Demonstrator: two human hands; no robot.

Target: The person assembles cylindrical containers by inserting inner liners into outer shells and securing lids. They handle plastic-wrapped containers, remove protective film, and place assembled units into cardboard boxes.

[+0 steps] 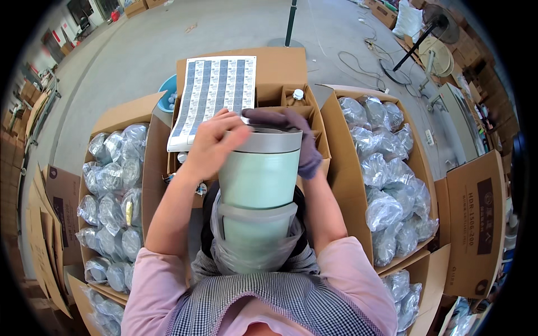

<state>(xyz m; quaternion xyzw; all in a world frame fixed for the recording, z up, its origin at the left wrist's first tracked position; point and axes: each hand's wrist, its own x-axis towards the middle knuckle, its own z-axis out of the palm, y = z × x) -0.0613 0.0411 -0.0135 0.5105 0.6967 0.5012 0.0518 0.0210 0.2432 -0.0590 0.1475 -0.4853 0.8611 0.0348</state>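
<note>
A large pale green jug (259,173) with a grey rim and a grey handle band stands upright on my lap. Clear plastic wrap (255,260) bunches around its lower part. My right hand (294,131), in a dark purple-grey glove, curves over the far right side of the rim and grips it. Bare and smeared by motion, my left hand (218,137) is at the rim's left side; whether it pinches anything does not show. Just beyond the hands, a sheet of printed labels (216,92) lies across the open carton (241,59).
Open cartons of plastic-wrapped items stand left (115,185) and right (386,173) of me. A capped bottle (296,98) sits in a divided compartment ahead. Beyond are a blue basin (167,92), a stand pole (291,25), cables (358,64) and a fan (440,28).
</note>
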